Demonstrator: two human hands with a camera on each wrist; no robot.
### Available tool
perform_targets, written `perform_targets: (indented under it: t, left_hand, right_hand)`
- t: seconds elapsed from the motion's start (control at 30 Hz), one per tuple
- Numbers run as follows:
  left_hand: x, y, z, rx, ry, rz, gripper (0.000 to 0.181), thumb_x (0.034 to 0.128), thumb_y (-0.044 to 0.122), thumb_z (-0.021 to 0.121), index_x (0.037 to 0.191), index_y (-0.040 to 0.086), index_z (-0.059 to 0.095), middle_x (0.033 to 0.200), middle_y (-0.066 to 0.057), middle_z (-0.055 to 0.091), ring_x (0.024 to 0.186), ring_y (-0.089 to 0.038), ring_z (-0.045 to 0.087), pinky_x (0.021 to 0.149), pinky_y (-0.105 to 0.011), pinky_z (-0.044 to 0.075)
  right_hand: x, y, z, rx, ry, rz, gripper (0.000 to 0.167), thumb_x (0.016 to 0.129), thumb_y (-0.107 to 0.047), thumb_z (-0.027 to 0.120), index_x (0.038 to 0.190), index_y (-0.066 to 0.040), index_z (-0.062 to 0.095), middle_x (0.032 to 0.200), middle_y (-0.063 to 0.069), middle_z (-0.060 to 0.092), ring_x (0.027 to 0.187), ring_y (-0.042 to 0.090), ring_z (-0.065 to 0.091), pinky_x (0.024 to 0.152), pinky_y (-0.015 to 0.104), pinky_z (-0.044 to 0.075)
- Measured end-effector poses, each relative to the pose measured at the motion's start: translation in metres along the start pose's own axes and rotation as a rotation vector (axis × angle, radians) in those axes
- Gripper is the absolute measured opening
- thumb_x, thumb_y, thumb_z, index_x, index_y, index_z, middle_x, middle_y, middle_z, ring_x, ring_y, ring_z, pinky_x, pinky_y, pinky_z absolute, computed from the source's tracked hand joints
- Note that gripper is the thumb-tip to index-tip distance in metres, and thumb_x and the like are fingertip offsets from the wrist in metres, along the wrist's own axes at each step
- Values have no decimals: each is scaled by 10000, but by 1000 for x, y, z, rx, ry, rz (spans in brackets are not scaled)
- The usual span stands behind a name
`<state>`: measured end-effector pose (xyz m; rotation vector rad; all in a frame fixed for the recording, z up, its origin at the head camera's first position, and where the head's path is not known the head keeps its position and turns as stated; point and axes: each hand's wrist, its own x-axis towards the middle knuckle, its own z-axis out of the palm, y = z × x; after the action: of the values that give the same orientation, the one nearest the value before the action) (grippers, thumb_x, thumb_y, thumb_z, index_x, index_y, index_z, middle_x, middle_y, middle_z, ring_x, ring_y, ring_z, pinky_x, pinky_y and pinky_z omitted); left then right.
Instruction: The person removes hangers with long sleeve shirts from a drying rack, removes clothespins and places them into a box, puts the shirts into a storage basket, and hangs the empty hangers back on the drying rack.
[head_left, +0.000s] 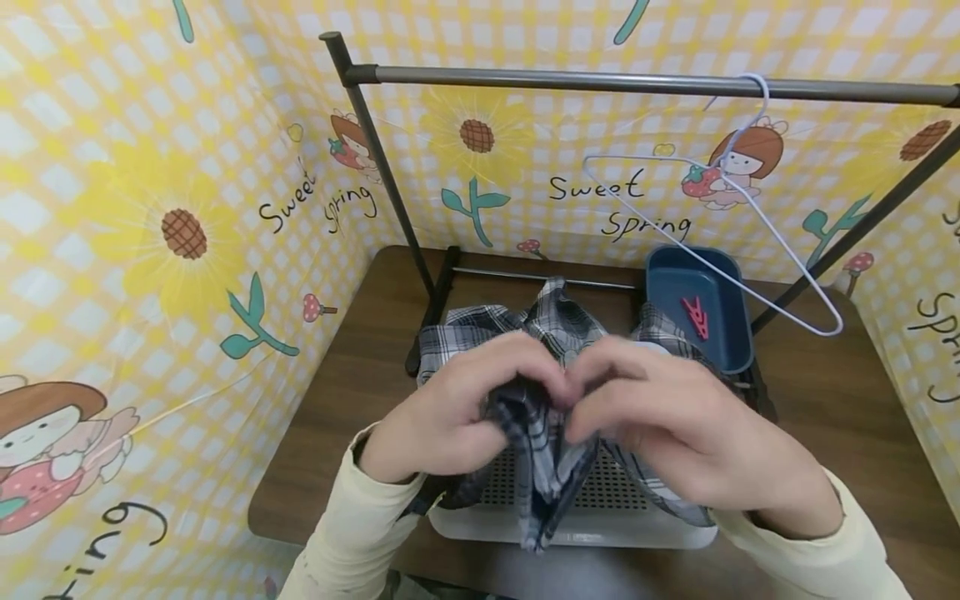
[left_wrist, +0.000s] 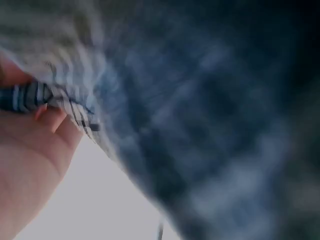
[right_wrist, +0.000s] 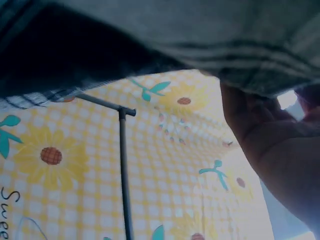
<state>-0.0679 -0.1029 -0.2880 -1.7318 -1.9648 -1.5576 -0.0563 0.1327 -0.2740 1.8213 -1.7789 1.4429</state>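
The left hand (head_left: 450,408) is gripping a fold of one soft grey-and-black plaid garment (head_left: 538,450), which is lying bunched over one perforated pale plastic basket (head_left: 637,534) on the wood-grain surface (head_left: 322,425). The right hand (head_left: 675,417) is pinching the same cloth just beside it, fingers bent. One slim lilac hanger (head_left: 724,167) is hanging from one metal rail (head_left: 540,79); one blue rectangular bin (head_left: 667,287) is holding pink clothespin plastic (head_left: 696,317), count unclear.

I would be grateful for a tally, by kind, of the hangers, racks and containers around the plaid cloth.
Hangers: 1, a pale hanger
Racks: 1, a metal rack
Containers: 2, a blue tub and a perforated basket under the plaid cloth
Total: 4
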Motion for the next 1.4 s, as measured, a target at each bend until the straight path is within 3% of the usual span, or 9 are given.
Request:
perform_targets:
  t: [0.2,0.4,0.53,0.67,0.87,1.07,1.2,1.3,1.4]
  left_hand:
    - [6,-8,6,66,11,-69,738,712,-172,507,1425,-56,355,1342,-164,513,1179,-226,517,1021,-394,425]
    - [15,-26,2,-85,-46,-106,930,654,-153,452,1532,-81,154,1553,-219,345,1411,-276,376,1163,-463,258]
    - [21,-37,-4,-179,-12,-150,1017,593,-191,415,1564,-32,156,1520,-199,438,1405,-277,411,1110,-419,321]
    - [26,-47,-12,-147,1,-184,1027,542,-191,383,1544,4,280,1310,-125,623,1261,-240,546,995,-375,391]
    - [39,-48,-31,115,43,-196,506,780,-136,623,1267,1,601,1099,-52,640,955,-160,595,825,-340,498]
    - [48,-37,-40,516,389,-188,267,783,-3,749,976,4,564,853,-51,583,691,-145,530,615,-296,458]
    - [54,-37,-22,684,554,-113,346,721,35,808,871,16,496,774,-75,547,646,-179,514,592,-308,452]
    - [59,-38,-3,687,518,-38,331,729,20,800,881,11,506,790,-86,547,681,-190,518,614,-312,457]
    - [61,-39,9,500,400,8,278,799,-26,739,990,-28,537,905,-120,570,815,-204,545,724,-311,484]
  right_hand:
    - [1,0,7,-69,153,144,174,1029,-148,598,1086,16,605,1110,147,570,1042,235,530,891,290,465]
    - [1,4,12,-447,286,268,424,990,-386,629,1039,32,576,1135,172,564,948,206,551,805,230,489]
    - [2,11,10,-739,298,348,523,921,-447,645,1060,50,555,1005,166,556,793,212,540,664,280,461]
    - [4,23,10,-895,305,434,535,850,-412,725,1058,43,536,790,97,505,606,181,462,492,319,346]
    - [7,27,5,-758,403,416,276,983,-214,696,1028,27,570,799,87,583,632,130,507,548,262,404]
    - [8,25,5,-742,731,307,520,1020,-472,566,1000,35,677,798,116,611,665,208,520,656,240,390]
    - [12,23,11,-626,693,376,532,1010,-486,574,1157,20,643,904,110,630,763,225,583,693,248,445]
    - [16,21,10,-326,554,557,723,963,-623,555,1339,-6,528,1152,89,615,964,195,609,797,249,489]
    - [21,23,7,-138,557,648,825,898,-656,615,1412,-28,463,1263,89,562,1050,216,583,853,275,491]
